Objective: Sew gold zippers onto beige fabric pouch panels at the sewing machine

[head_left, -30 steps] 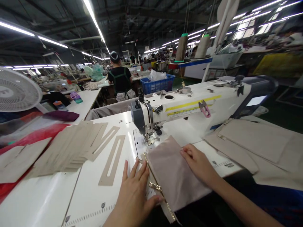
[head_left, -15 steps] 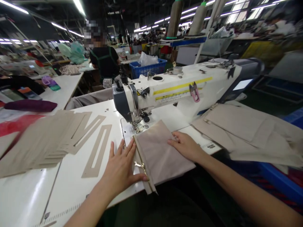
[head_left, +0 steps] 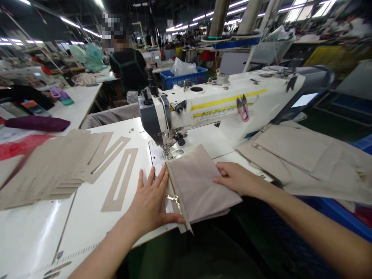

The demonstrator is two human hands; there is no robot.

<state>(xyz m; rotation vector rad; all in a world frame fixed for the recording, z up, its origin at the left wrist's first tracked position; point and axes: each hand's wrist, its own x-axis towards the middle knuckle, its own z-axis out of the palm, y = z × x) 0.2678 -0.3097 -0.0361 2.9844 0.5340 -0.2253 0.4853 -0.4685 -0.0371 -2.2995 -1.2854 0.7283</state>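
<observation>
1. The white tabletop (head_left: 90,224) is carrying everything here, and the sewing machine (head_left: 215,104) is standing along it, back from the near edge.
2. The beige fabric panel (head_left: 200,182) is lying between the two hands, right of the left and left of the right, its near part overhanging the tabletop's near edge.
3. The left hand (head_left: 152,205) is resting palm down, fingers spread wide, gripping nothing; its fingertips and thumb are touching the panel's zipper side.
4. The right hand (head_left: 236,178) is pinching the panel's right edge between thumb and bent fingers.
5. The zipper (head_left: 180,209) is running lengthwise from near the presser foot (head_left: 167,152) towards the near edge; the left hand is clearly the nearer one.
6. The gold pull (head_left: 171,197) is pointing left, towards that hand.
</observation>
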